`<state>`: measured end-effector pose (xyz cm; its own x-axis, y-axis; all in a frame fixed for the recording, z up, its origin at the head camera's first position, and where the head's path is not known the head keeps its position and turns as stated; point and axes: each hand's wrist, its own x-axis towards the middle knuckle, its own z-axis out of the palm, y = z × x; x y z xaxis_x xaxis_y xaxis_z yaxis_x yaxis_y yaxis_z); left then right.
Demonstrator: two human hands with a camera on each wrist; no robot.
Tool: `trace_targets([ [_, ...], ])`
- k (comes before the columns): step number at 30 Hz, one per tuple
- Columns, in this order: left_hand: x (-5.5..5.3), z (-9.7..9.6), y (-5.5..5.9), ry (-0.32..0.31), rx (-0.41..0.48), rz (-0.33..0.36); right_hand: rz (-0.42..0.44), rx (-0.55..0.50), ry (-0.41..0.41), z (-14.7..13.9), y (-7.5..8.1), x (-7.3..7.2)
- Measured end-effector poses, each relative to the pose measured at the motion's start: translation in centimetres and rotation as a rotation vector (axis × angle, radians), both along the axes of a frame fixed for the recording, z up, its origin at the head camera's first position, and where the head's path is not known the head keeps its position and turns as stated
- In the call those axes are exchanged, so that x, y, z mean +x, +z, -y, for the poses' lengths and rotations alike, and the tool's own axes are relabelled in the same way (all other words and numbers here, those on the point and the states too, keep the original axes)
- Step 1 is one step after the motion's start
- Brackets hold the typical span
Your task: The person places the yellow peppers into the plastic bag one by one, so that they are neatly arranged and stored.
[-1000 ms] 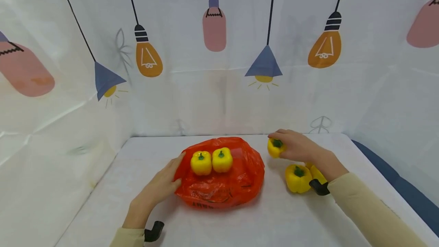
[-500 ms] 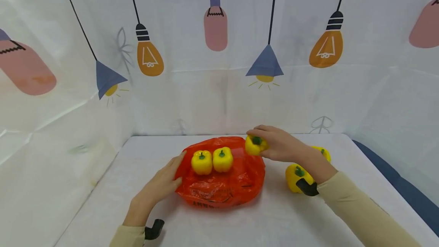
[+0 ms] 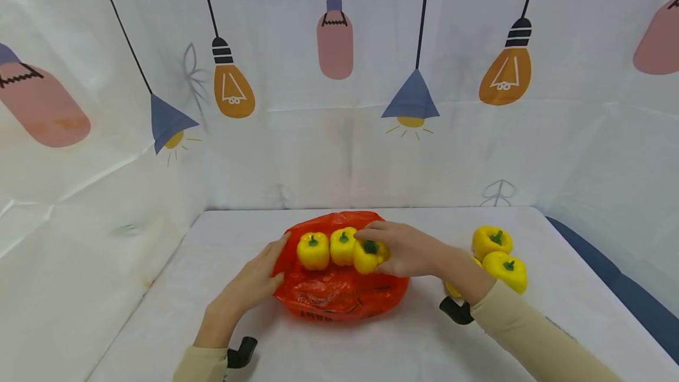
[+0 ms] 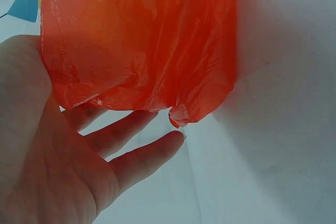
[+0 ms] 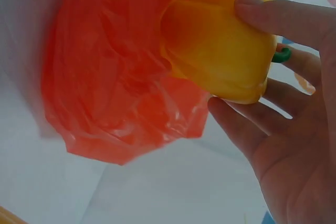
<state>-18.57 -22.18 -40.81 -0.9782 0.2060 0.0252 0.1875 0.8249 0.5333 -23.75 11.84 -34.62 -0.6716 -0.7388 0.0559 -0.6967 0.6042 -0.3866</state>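
Observation:
A red plastic bag (image 3: 345,299) lies on the white table, with two yellow bell peppers on it: the left pepper (image 3: 313,251) and the middle pepper (image 3: 341,246). In my right hand (image 3: 411,249) is another yellow bell pepper (image 5: 220,40), pinched between thumb and fingers. It is at the bag, close beside the middle pepper; whether they touch I cannot tell. My left hand (image 3: 246,287) is at the bag's left edge. Its fingers are loosely extended, as the left wrist view shows, and the bag hides part of them.
To the right on the table (image 3: 371,352) are a rear yellow bell pepper (image 3: 491,242) and a front one (image 3: 506,271). A third pepper (image 3: 452,290) is mostly covered by the right forearm. A white printed sheet (image 3: 318,152) hangs behind the table.
My right hand has carried its bell pepper leftward from beside the bag to next to the two peppers there. More of the peppers at right now shows. The left hand stays nearly still.

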Motion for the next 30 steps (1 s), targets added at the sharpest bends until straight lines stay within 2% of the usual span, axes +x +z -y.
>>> trace_targets([
  [6, 0.0, -0.1, 0.1, -0.005, 0.003, 0.0, 0.025, 0.017, 0.004, -0.1, -0.7, 0.1],
  [11, 0.0, 0.0, 0.1, 0.0, -0.009, -0.001, 0.027, 0.034, -0.007, -0.3, -1.4, -0.6],
  [19, -0.1, 0.2, -0.2, -0.013, -0.009, -0.01, 0.055, 0.05, -0.107, -0.1, -2.2, -1.8],
  [25, -0.1, 0.0, -0.2, -0.016, 0.002, -0.005, -0.047, 0.072, -0.165, 0.6, -2.4, -2.4],
  [30, -0.3, -0.2, -0.1, -0.019, 0.002, 0.003, -0.104, 0.095, -0.186, 1.0, -1.6, -2.6],
])
